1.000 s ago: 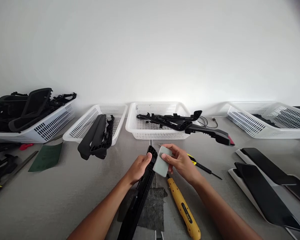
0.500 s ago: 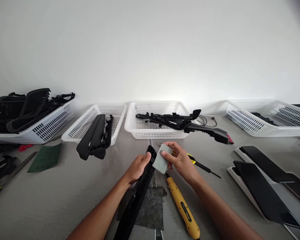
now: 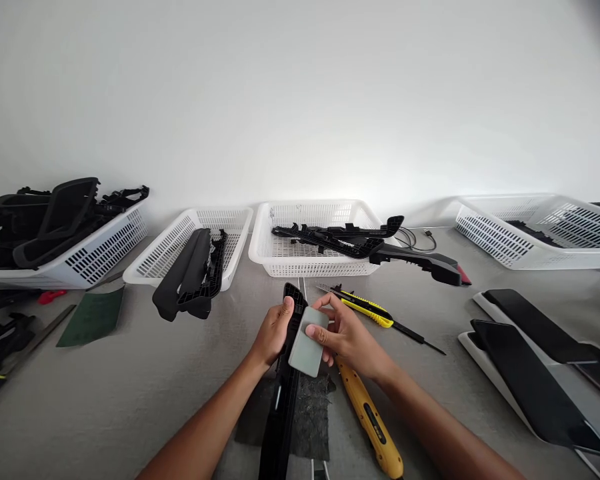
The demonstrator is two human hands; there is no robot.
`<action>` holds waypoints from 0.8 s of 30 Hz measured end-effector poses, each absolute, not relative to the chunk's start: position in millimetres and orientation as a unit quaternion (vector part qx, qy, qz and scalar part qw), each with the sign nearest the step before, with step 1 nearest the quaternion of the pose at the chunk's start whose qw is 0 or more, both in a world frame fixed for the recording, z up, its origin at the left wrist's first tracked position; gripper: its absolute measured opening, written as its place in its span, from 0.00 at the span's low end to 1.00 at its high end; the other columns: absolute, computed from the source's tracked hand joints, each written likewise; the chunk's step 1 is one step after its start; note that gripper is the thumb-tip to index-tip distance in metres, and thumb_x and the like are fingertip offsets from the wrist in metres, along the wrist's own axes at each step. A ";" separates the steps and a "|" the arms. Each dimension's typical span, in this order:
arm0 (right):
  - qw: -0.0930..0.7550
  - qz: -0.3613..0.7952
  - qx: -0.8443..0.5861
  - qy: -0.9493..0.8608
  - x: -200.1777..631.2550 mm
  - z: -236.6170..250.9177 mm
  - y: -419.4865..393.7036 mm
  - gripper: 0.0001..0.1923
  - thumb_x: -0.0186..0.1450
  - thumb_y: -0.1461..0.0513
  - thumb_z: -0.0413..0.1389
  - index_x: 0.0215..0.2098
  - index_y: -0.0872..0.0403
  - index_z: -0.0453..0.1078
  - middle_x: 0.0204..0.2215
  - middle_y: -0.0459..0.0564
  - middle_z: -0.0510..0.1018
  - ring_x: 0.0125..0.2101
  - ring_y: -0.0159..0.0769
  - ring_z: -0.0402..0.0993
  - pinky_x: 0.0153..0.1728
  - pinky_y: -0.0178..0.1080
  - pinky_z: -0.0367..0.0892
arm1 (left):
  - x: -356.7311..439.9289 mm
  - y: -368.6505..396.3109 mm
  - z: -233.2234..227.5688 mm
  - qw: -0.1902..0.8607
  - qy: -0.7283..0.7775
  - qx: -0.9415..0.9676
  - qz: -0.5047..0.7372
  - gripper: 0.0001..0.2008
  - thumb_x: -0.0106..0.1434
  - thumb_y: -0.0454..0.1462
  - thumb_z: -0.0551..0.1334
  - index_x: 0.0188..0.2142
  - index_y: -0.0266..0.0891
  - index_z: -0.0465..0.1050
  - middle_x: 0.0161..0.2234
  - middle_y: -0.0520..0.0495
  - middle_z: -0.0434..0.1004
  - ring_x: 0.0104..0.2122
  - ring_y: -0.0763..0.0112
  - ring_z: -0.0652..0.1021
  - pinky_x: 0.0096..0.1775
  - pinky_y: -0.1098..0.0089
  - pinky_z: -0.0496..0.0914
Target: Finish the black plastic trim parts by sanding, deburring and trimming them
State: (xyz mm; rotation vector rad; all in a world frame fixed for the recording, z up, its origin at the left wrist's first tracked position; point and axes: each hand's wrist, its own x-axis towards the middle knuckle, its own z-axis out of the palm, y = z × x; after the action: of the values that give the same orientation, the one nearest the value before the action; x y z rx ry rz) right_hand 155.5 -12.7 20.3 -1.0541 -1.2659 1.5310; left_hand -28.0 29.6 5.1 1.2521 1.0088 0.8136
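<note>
We hold a long black plastic strip [image 3: 285, 373] on edge, its far end up between our hands and its near end running back toward us over a dark pad [image 3: 300, 413] on the table [image 3: 130, 393]. Our left hand [image 3: 273, 333] is curled round the strip's far end, thumb on top. Our right hand [image 3: 345, 337] pinches a small grey block [image 3: 307, 350] between thumb and fingers, its flat face laid against the right side of the strip, just beside the left thumb.

We judge the step in hand to be rubbing the strip's edge smooth with the block. The next stroke calls for a firm left grip so the strip does not twist, and even pressure along the edge.

Just under our right wrist lies a yellow-handled tool [image 3: 370, 423]; just beyond the right fingers, a yellow knife [image 3: 367, 308]. Further out, past both hands, stands a white basket [image 3: 315, 267] with black parts in it; another basket [image 3: 200, 250] beyond the left hand bears a black moulding [image 3: 187, 277]. Well off to the right lie dark panels [image 3: 525, 380].
</note>
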 end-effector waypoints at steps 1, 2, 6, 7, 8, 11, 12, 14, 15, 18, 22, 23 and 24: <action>0.427 0.618 -0.418 -0.510 155.2 20.5 -12.6 0.30 0.64 0.43 0.70 0.47 0.48 0.58 0.34 0.41 0.78 0.16 0.26 0.72 0.15 0.29 0.66 | -27.6 29.3 4.8 0.617 0.443 0.544 0.356 0.40 0.63 0.74 0.53 0.24 0.41 0.69 0.20 0.47 0.74 0.22 0.63 0.76 0.25 0.66 0.69; 0.430 0.616 -0.421 -0.509 155.3 20.4 -12.1 0.30 0.64 0.42 0.70 0.47 0.48 0.59 0.34 0.42 0.78 0.16 0.26 0.72 0.15 0.29 0.66 | -27.1 29.2 4.3 0.614 0.445 0.545 0.358 0.40 0.63 0.74 0.52 0.24 0.41 0.69 0.20 0.47 0.74 0.21 0.63 0.76 0.25 0.66 0.69; 0.480 0.562 -0.477 -0.477 161.1 18.7 -5.8 0.33 0.62 0.40 0.69 0.52 0.50 0.65 0.32 0.41 0.76 0.16 0.29 0.73 0.17 0.35 0.72 | -25.1 29.7 1.4 0.580 0.452 0.555 0.390 0.39 0.64 0.73 0.51 0.23 0.41 0.67 0.21 0.48 0.73 0.23 0.63 0.74 0.28 0.66 0.69; 0.490 0.552 -0.489 -0.465 162.7 18.4 -4.2 0.34 0.62 0.40 0.69 0.53 0.50 0.66 0.31 0.41 0.75 0.17 0.31 0.74 0.18 0.37 0.74 | -24.8 30.0 0.6 0.570 0.455 0.556 0.398 0.39 0.65 0.73 0.52 0.23 0.41 0.67 0.21 0.49 0.72 0.24 0.64 0.74 0.28 0.66 0.68; 0.496 0.547 -0.497 -0.456 163.9 18.3 -3.1 0.34 0.62 0.39 0.69 0.53 0.51 0.66 0.30 0.41 0.75 0.17 0.32 0.74 0.18 0.38 0.75 | -24.7 30.4 -0.1 0.563 0.458 0.557 0.404 0.38 0.65 0.73 0.52 0.23 0.41 0.66 0.21 0.49 0.71 0.25 0.64 0.73 0.29 0.66 0.68; 0.495 0.556 -0.493 -0.450 164.3 19.4 -2.6 0.34 0.62 0.39 0.69 0.52 0.51 0.67 0.30 0.41 0.75 0.17 0.32 0.74 0.19 0.38 0.75 | -24.6 30.9 -1.4 0.560 0.460 0.558 0.405 0.39 0.66 0.72 0.51 0.24 0.41 0.67 0.21 0.49 0.70 0.25 0.63 0.72 0.30 0.65 0.68; 0.492 0.562 -0.486 -0.454 163.9 19.8 -3.0 0.33 0.62 0.40 0.69 0.52 0.51 0.67 0.31 0.41 0.75 0.17 0.31 0.74 0.19 0.38 0.75 | -24.6 30.9 -1.7 0.559 0.458 0.562 0.402 0.39 0.66 0.72 0.50 0.24 0.41 0.67 0.21 0.49 0.70 0.25 0.63 0.72 0.30 0.65 0.68; 0.496 0.562 -0.478 -0.458 163.4 20.0 -3.4 0.33 0.62 0.40 0.69 0.52 0.51 0.67 0.32 0.41 0.76 0.17 0.31 0.75 0.19 0.38 0.75 | -24.3 30.6 -2.0 0.557 0.454 0.572 0.395 0.39 0.67 0.72 0.49 0.24 0.41 0.67 0.21 0.49 0.69 0.25 0.64 0.71 0.30 0.65 0.67; 0.504 0.555 -0.480 -0.456 163.4 19.7 -3.3 0.33 0.62 0.40 0.70 0.52 0.51 0.67 0.32 0.41 0.76 0.17 0.31 0.75 0.19 0.38 0.75 | -24.1 30.3 -2.1 0.556 0.453 0.577 0.392 0.39 0.67 0.72 0.49 0.23 0.41 0.66 0.21 0.50 0.68 0.25 0.65 0.71 0.30 0.66 0.66; 0.530 0.524 -0.498 -0.443 164.2 17.8 -2.1 0.34 0.61 0.40 0.70 0.51 0.51 0.67 0.32 0.42 0.77 0.18 0.32 0.75 0.19 0.40 0.76 | -23.7 29.3 -2.0 0.547 0.454 0.585 0.391 0.39 0.65 0.72 0.52 0.22 0.41 0.63 0.21 0.51 0.65 0.25 0.67 0.67 0.29 0.67 0.61; 0.526 0.526 -0.498 -0.446 163.7 16.9 -1.5 0.33 0.62 0.40 0.69 0.51 0.51 0.67 0.31 0.42 0.77 0.17 0.32 0.74 0.19 0.39 0.74 | -23.4 28.5 -0.6 0.551 0.449 0.588 0.386 0.39 0.66 0.72 0.51 0.22 0.42 0.63 0.21 0.51 0.65 0.24 0.67 0.67 0.29 0.67 0.61; 0.521 0.530 -0.496 -0.449 163.6 17.0 -1.5 0.33 0.62 0.40 0.69 0.51 0.51 0.67 0.31 0.42 0.77 0.17 0.32 0.74 0.18 0.39 0.74 | -23.2 28.6 -0.3 0.554 0.447 0.589 0.383 0.39 0.66 0.72 0.51 0.22 0.41 0.64 0.21 0.50 0.66 0.25 0.67 0.68 0.29 0.66 0.62; 0.518 0.533 -0.495 -0.451 163.5 17.2 -1.4 0.33 0.62 0.40 0.70 0.51 0.51 0.67 0.30 0.42 0.76 0.17 0.32 0.74 0.18 0.39 0.74 | -23.1 28.7 -0.3 0.554 0.446 0.590 0.382 0.39 0.67 0.72 0.51 0.22 0.41 0.64 0.22 0.50 0.67 0.25 0.66 0.69 0.29 0.66 0.62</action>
State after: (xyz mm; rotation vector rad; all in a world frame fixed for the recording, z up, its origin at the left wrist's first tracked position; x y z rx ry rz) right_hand 163.5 -1.4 17.2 -1.1867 -1.0814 1.2785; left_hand -23.1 28.7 -0.3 1.3939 1.0531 0.9026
